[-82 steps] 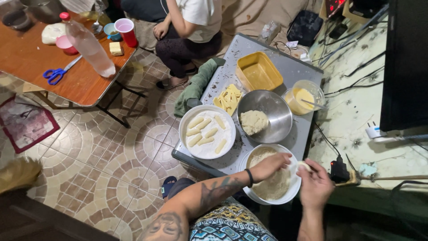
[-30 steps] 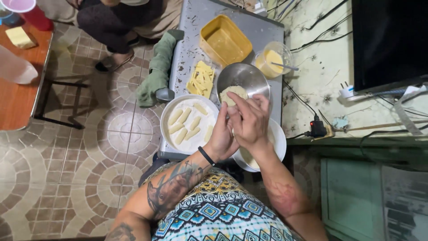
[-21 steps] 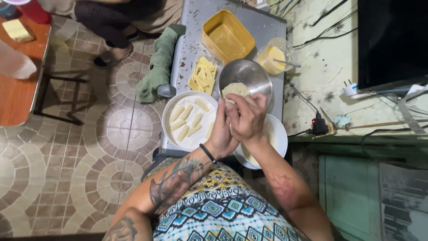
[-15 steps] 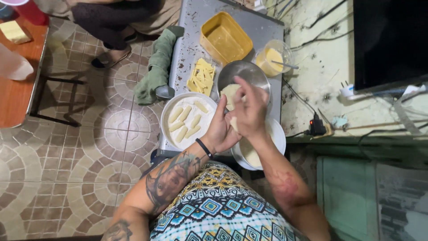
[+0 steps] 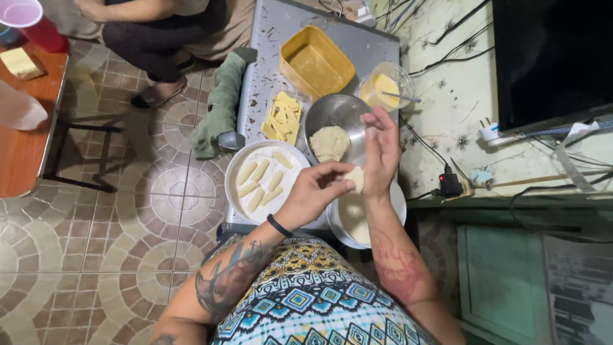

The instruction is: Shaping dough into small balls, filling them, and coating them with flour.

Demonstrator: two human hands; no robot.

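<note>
Patterned floor tiles (image 5: 128, 211) spread under a low grey table (image 5: 268, 38) crowded with food things. Over its near end, the right hand (image 5: 381, 153) stands flat and wide with a small flattened piece of dough (image 5: 355, 178) lying against its palm. The left hand (image 5: 313, 193) has its fingers bent together, their tips pressing on the near edge of that dough; how much of the piece lies behind the fingers cannot be made out.

Below the hands, a white bowl (image 5: 348, 220) with pale flour is half covered by the wrists. Beside it, a white plate (image 5: 255, 185) carries several pale dough sticks (image 5: 258, 171). Behind the hands, a metal bowl (image 5: 335, 115) holds a lump of dough (image 5: 329, 142). Further back lie yellow cheese strips (image 5: 281, 119), a yellow tub (image 5: 316, 62) and a clear cup of yellow liquid (image 5: 383, 86). A green cloth (image 5: 220, 105) hangs off the table's left edge.

At the top, another person (image 5: 159, 25) sits cut off by the frame, only legs and an arm showing.
</note>
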